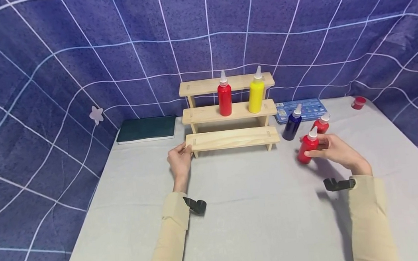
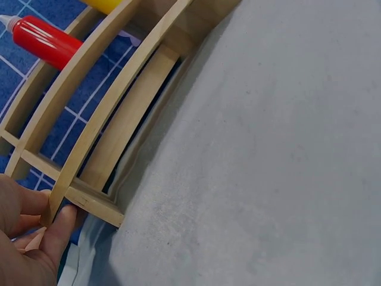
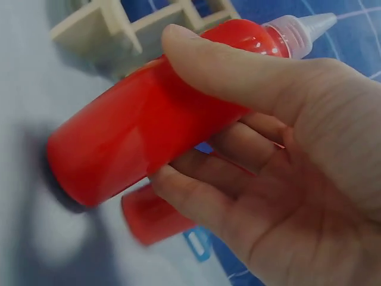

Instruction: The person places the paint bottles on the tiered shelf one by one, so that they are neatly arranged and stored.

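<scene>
Bottle of glossy red plastic (image 1: 306, 151) with a pale pointed nozzle is in the right hand (image 1: 336, 150), over the right part of the table. The thumb lies across one side and the fingers curl round the other, gripping it; whether its base touches the cloth, I cannot tell. Just behind it stands a second red bottle with a white nozzle (image 1: 323, 125), partly hidden, and a dark blue bottle with a white nozzle (image 1: 292, 126) stands beside them, to the left.

Further left is a three-step rack of pale wood (image 1: 231, 138). The left hand (image 1: 180, 160) pinches the left end of its lowest step between thumb and fingers. On the middle step, a red bottle with a clear nozzle (image 1: 224, 100) and a yellow bottle with a clear nozzle (image 1: 256, 97) stand upright, apart.

Behind the blue bottle lies a flat blue printed packet (image 1: 317, 107); a small round red tub (image 1: 358, 102) sits near the far right corner. A dark green book (image 1: 146, 128) lies left of the rack. Pale grey cloth (image 1: 258, 223) covers the table; blue-violet fabric with pale grid lines (image 1: 152, 22) hangs behind.
</scene>
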Motion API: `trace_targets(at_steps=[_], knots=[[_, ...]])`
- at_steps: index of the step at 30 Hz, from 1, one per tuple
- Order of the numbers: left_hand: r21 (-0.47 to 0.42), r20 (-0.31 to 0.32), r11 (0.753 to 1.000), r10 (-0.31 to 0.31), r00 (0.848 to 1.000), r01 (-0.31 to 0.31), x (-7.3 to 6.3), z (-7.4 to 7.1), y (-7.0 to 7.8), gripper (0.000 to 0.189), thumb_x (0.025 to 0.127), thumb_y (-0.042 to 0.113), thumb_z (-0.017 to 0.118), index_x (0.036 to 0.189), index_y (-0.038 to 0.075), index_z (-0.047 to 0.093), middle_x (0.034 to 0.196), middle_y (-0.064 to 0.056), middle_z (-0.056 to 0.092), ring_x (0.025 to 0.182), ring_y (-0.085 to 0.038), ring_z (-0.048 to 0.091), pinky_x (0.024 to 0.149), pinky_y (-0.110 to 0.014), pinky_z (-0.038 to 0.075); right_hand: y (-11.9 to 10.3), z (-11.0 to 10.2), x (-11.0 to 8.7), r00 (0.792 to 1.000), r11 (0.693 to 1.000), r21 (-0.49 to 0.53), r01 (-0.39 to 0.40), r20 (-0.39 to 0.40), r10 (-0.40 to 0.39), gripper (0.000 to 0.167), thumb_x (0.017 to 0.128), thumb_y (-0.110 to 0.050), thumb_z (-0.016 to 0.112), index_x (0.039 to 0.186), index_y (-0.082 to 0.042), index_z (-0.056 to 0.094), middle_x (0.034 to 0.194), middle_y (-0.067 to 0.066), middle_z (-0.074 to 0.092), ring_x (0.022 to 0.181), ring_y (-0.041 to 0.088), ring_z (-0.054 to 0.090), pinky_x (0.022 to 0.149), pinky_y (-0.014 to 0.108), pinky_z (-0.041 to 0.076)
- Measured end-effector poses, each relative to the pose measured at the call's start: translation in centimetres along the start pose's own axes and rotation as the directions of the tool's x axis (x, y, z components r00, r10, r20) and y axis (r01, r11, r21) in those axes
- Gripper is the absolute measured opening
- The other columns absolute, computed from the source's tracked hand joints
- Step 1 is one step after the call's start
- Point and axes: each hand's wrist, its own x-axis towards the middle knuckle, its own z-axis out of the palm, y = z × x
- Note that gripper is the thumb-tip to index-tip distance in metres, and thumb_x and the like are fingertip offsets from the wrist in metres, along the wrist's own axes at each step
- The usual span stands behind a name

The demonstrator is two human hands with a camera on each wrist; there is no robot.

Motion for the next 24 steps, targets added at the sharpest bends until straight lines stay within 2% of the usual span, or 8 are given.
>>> trace_targets(at_steps=[3,8,11,15,17,19,22,24], knots=[[0.001,-0.003,1.000,0.006,1.000,-0.006,0.0,0.0,0.0,0.029,0.089,0.007,0.069,0.117,-0.004,0.068,0.102,-0.024,0.071,0.093,-0.029,0.072,0.071,-0.020,0.061,-1.2,0.1,0.3,0.999,0.999,-0.015,0.038,0.017,-0.038,0.036,0.085,-0.001,0.072,0.118,0.009,0.060,0.095,-0.001,0.075,0.084,0.004,0.068,0.076,0.014,0.056],[-0.007,-0.005,1.000,0.005,1.000,-0.005,0.1,0.0,0.0,0.029,0.089,0.006,0.069,0.117,-0.004,0.068,0.102,-0.024,0.071,0.093,-0.029,0.072,0.071,-0.020,0.061,-4.1,0.7,0.8,0.998,0.997,-0.047,0.068,-0.017,-0.069,0.035,0.084,-0.003,0.075,0.115,0.009,0.064,0.092,-0.003,0.075,0.082,0.005,0.069,0.073,0.015,0.056],[-0.006,-0.006,1.000,0.006,1.000,-0.007,0.0,0.0,0.1,0.029,0.089,0.006,0.069,0.117,-0.004,0.068,0.102,-0.025,0.071,0.093,-0.030,0.072,0.072,-0.021,0.061,-6.0,1.2,1.1,0.998,0.997,-0.063,0.042,-0.054,-0.045,0.038,0.084,-0.007,0.076,0.116,0.008,0.064,0.091,-0.005,0.074,0.080,0.004,0.068,0.070,0.017,0.056],[0.005,-0.013,1.000,0.012,1.000,-0.012,0.0,0.0,0.1,0.029,0.089,0.007,0.069,0.116,-0.004,0.069,0.101,-0.024,0.071,0.093,-0.030,0.072,0.072,-0.022,0.062,-8.1,2.0,1.7,0.993,0.997,-0.064,-0.038,-0.110,0.031,0.039,0.085,-0.015,0.077,0.116,0.004,0.063,0.082,-0.012,0.071,0.069,0.004,0.060,0.053,0.020,0.048],[0.006,-0.017,1.000,0.013,1.000,-0.013,0.0,-0.1,0.1,0.029,0.089,0.007,0.069,0.116,-0.004,0.069,0.100,-0.024,0.071,0.092,-0.030,0.072,0.072,-0.022,0.062,-8.8,2.5,2.3,0.988,0.997,-0.043,-0.057,-0.144,0.050,0.042,0.085,-0.017,0.077,0.118,0.004,0.062,0.081,-0.015,0.069,0.070,0.002,0.059,0.052,0.020,0.046],[0.000,-0.013,1.000,0.010,1.000,-0.010,0.0,-0.1,0.1,0.029,0.089,0.007,0.068,0.116,-0.004,0.068,0.101,-0.025,0.071,0.092,-0.030,0.072,0.072,-0.021,0.062,-9.3,3.1,3.0,0.982,0.999,-0.027,-0.043,-0.183,0.037,0.044,0.085,-0.018,0.077,0.119,0.005,0.062,0.083,-0.015,0.070,0.073,-0.001,0.061,0.056,0.017,0.048],[-0.008,-0.006,1.000,0.004,1.000,-0.004,0.0,-0.1,0.1,0.029,0.090,0.006,0.068,0.117,-0.004,0.068,0.101,-0.025,0.071,0.092,-0.030,0.072,0.071,-0.020,0.061,-9.5,4.2,4.1,0.972,1.000,-0.014,0.000,-0.235,-0.003,0.045,0.084,-0.015,0.078,0.120,0.008,0.062,0.089,-0.009,0.072,0.078,-0.003,0.065,0.067,0.014,0.054],[-0.012,-0.003,1.000,0.003,1.000,-0.003,-0.1,-0.1,0.2,0.029,0.090,0.006,0.068,0.116,-0.005,0.068,0.100,-0.026,0.071,0.092,-0.030,0.072,0.071,-0.020,0.061,-9.3,5.0,4.8,0.964,1.000,-0.021,0.018,-0.265,-0.023,0.044,0.084,-0.015,0.078,0.119,0.007,0.064,0.090,-0.004,0.073,0.076,-0.003,0.065,0.066,0.013,0.055]])
